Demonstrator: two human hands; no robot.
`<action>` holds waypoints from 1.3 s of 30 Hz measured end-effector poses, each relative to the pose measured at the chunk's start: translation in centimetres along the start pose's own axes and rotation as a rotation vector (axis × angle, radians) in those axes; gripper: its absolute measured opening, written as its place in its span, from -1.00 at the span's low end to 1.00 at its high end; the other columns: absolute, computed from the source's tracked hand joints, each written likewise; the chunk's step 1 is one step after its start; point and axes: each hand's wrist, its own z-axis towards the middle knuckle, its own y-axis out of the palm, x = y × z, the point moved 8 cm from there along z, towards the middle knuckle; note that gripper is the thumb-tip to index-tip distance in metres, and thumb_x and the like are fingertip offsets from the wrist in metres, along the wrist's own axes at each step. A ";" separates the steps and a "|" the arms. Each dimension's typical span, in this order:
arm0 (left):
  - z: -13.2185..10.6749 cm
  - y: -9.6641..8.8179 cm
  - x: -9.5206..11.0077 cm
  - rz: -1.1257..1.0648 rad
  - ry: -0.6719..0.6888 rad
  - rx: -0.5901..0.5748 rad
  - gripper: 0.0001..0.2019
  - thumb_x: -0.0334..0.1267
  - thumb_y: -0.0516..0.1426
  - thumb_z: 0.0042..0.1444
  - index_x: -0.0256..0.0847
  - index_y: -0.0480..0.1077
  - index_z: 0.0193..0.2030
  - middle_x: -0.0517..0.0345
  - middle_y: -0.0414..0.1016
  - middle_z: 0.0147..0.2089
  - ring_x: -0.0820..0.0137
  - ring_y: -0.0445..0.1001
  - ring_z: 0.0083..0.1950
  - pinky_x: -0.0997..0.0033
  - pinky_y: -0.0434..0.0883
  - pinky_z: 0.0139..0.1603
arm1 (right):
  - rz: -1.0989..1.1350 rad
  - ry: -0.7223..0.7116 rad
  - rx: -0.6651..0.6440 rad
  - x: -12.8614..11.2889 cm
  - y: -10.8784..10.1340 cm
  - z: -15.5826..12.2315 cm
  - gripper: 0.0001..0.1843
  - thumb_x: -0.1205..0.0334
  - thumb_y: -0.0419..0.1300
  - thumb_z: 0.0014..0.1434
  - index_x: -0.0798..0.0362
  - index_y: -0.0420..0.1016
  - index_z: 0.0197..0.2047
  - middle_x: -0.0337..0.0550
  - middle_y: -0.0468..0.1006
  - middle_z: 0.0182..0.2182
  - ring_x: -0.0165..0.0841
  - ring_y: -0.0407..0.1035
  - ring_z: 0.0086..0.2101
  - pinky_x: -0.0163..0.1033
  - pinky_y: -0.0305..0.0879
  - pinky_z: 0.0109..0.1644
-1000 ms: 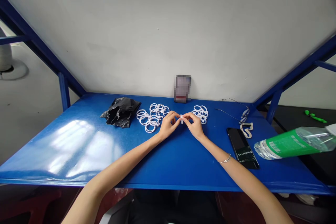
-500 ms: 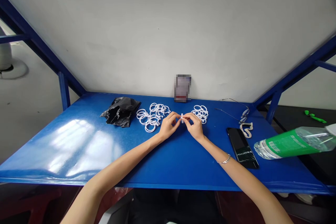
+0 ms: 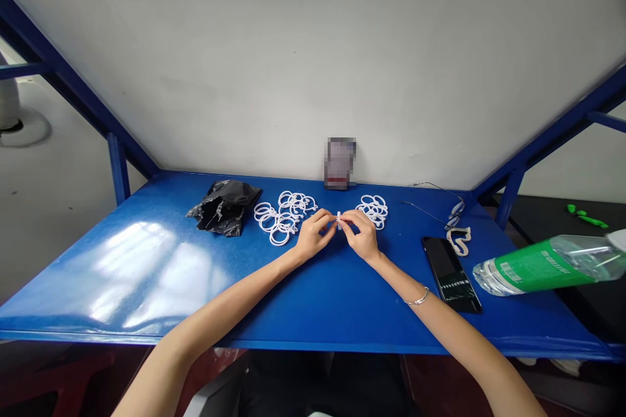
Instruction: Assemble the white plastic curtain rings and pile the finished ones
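Note:
Between my two hands a white plastic ring (image 3: 339, 224) is held, seen nearly edge-on and partly covered by fingertips. My left hand (image 3: 313, 234) pinches it from the left with thumb and forefinger. From the right, my right hand (image 3: 362, 235) pinches the same piece, its fingertips almost meeting the left ones. Left of my left hand lies a loose pile of white rings with small eyelets, like curtain rings (image 3: 280, 232). Just behind my right hand is a smaller group of white rings (image 3: 373, 201), partly hidden by the fingers.
A crumpled black plastic bag (image 3: 227, 205) lies at the left on the blue table (image 3: 293, 313). Against the wall leans a blurred phone-like object (image 3: 340, 163). At the right are eyeglasses (image 3: 456, 212), a white strap-like item (image 3: 460, 244), a black phone (image 3: 452, 277) and a green-labelled bottle (image 3: 542, 266).

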 end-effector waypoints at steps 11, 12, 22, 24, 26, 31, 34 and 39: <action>-0.1 0.1 -0.1 -0.010 -0.014 -0.016 -0.92 -0.37 0.03 0.22 -0.22 0.35 -0.21 0.13 0.39 -0.28 0.56 0.26 -0.48 0.54 0.30 -0.46 | -0.007 0.010 -0.009 -0.1 0.1 0.0 -0.89 0.32 0.12 0.24 0.01 0.46 -0.29 -0.12 0.52 -0.37 -0.29 0.41 -0.33 -0.15 0.38 -0.24; -0.1 0.1 -0.1 -0.012 -0.019 -0.017 -0.92 -0.37 0.03 0.22 -0.22 0.35 -0.21 0.13 0.38 -0.27 0.56 0.27 -0.48 0.54 0.30 -0.46 | -0.007 0.016 -0.009 -0.1 0.1 0.0 -0.89 0.32 0.12 0.24 0.01 0.46 -0.29 -0.12 0.52 -0.37 -0.29 0.41 -0.33 -0.16 0.38 -0.24; 0.1 0.1 -0.6 -0.069 -0.091 -0.014 -0.89 -0.29 0.03 0.24 -0.22 0.36 -0.21 0.14 0.37 -0.29 0.55 0.26 -0.49 0.53 0.30 -0.46 | 0.002 0.055 -0.011 0.0 0.1 0.2 -0.91 0.30 0.12 0.24 0.03 0.45 -0.25 -0.11 0.51 -0.33 -0.32 0.39 -0.35 -0.22 0.35 -0.31; 0.1 0.2 -0.8 -0.073 -0.108 -0.022 -0.88 -0.27 0.03 0.24 -0.22 0.37 -0.21 0.13 0.38 -0.29 0.54 0.26 -0.48 0.53 0.30 -0.46 | 0.000 0.068 -0.024 0.1 0.2 0.2 -0.91 0.29 0.11 0.24 0.02 0.45 -0.24 -0.10 0.51 -0.31 -0.32 0.38 -0.35 -0.22 0.34 -0.33; 0.1 0.3 -0.9 -0.076 -0.123 -0.030 -0.87 -0.26 0.03 0.25 -0.21 0.37 -0.20 0.12 0.39 -0.28 0.53 0.27 -0.47 0.52 0.30 -0.46 | -0.007 0.078 -0.028 0.3 0.3 0.1 -0.91 0.29 0.11 0.24 0.02 0.44 -0.25 -0.10 0.50 -0.31 -0.33 0.38 -0.36 -0.21 0.34 -0.33; 0.3 0.3 -1.1 -0.085 -0.147 -0.042 -0.85 -0.24 0.02 0.25 -0.22 0.37 -0.20 0.11 0.41 -0.28 0.51 0.31 -0.43 0.52 0.31 -0.46 | -0.035 0.082 -0.019 0.4 0.3 0.1 -0.92 0.28 0.11 0.24 0.02 0.43 -0.26 -0.10 0.51 -0.32 -0.33 0.38 -0.36 -0.22 0.33 -0.34; 0.4 0.4 -1.2 -0.107 -0.165 -0.057 -0.85 -0.25 0.03 0.25 -0.23 0.37 -0.23 0.12 0.40 -0.29 0.50 0.32 -0.41 0.53 0.30 -0.45 | -0.037 0.077 -0.008 0.3 0.2 0.1 -0.93 0.30 0.12 0.24 0.02 0.42 -0.26 -0.11 0.51 -0.32 -0.33 0.38 -0.35 -0.23 0.32 -0.34; 0.3 1.1 -1.2 -0.112 -0.169 -0.129 -0.86 -0.25 0.04 0.23 -0.24 0.36 -0.24 0.12 0.38 -0.30 0.49 0.32 -0.40 0.54 0.29 -0.46 | -0.032 0.073 0.022 0.4 0.0 0.1 -0.94 0.33 0.13 0.24 0.03 0.42 -0.27 -0.13 0.49 -0.35 -0.34 0.37 -0.36 -0.24 0.30 -0.34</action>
